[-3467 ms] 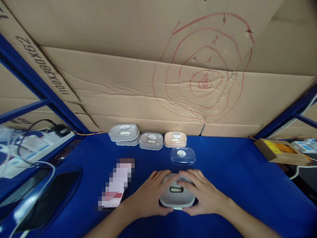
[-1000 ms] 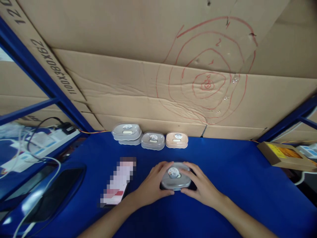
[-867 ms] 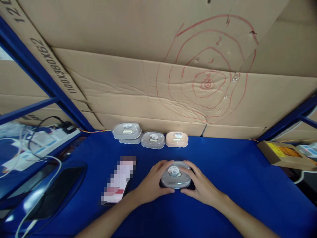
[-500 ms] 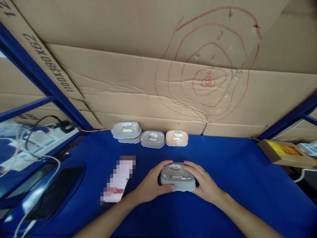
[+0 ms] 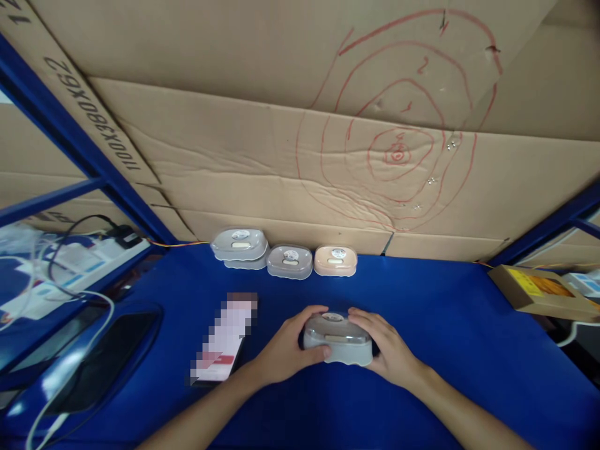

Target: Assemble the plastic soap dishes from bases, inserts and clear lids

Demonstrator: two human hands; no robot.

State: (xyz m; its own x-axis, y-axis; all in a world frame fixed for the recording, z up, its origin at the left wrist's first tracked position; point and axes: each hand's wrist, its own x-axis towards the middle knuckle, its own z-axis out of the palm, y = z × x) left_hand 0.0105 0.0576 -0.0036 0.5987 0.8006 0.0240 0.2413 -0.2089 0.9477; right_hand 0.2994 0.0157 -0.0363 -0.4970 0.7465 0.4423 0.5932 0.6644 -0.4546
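Between my two hands is a grey oval soap box (image 5: 347, 351) with a clear lid, a round sticker and a pale tab on its front. My left hand (image 5: 289, 344) wraps its left side, thumb pressed on the front and fingertips at the back edge. On the other side, my right hand (image 5: 389, 344) grips the right end, its fingers over the back and its thumb mostly hidden. Further back stand similar boxes: a stacked light grey pair (image 5: 240, 247), a darker grey one (image 5: 289, 262) and a peach one (image 5: 335, 261).
A phone with a blurred screen (image 5: 222, 344) lies left of my hands on the blue table (image 5: 422, 294). At far left are a power strip (image 5: 98, 265), cables and a dark device (image 5: 105, 362). A cardboard box (image 5: 539, 290) sits at the right edge; a cardboard wall (image 5: 225, 150) rises behind.
The held soap box has tipped slightly, so more of its front side shows. Both hands keep their hold in nearly the same place. The camera view has shifted a little.
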